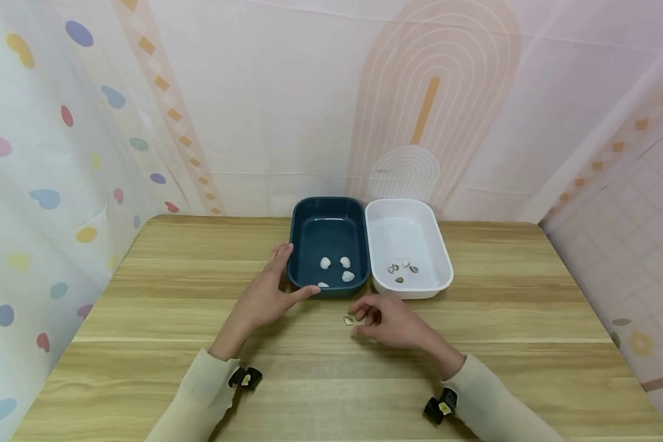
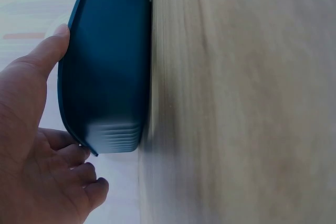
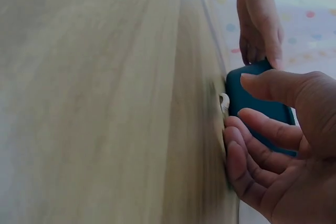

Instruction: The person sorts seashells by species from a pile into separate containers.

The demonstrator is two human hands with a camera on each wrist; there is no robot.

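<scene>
Left hand (image 1: 266, 296) reaches forward, thumb and forefinger spread, fingers fairly straight; right hand (image 1: 389, 319) lies lower, palm down, fingers loosely curled; both forearms sleeved.

counter (image 1: 143, 288): we see light wood grain in plank strips, smooth with a soft sheen, looks laminate to us
dark teal tray (image 1: 301, 245): smooth plastic, a bit glossy inside, more matt on the outer wall in the left wrist view
white tray (image 1: 442, 258): plastic too, smooth, low shine
shells (image 1: 336, 270): pale, smooth and hard-looking
backdrop (image 1: 254, 92): thin printed sheet, matt, a little creased
sleeves (image 1: 199, 399): cream cloth, soft and matt
</scene>
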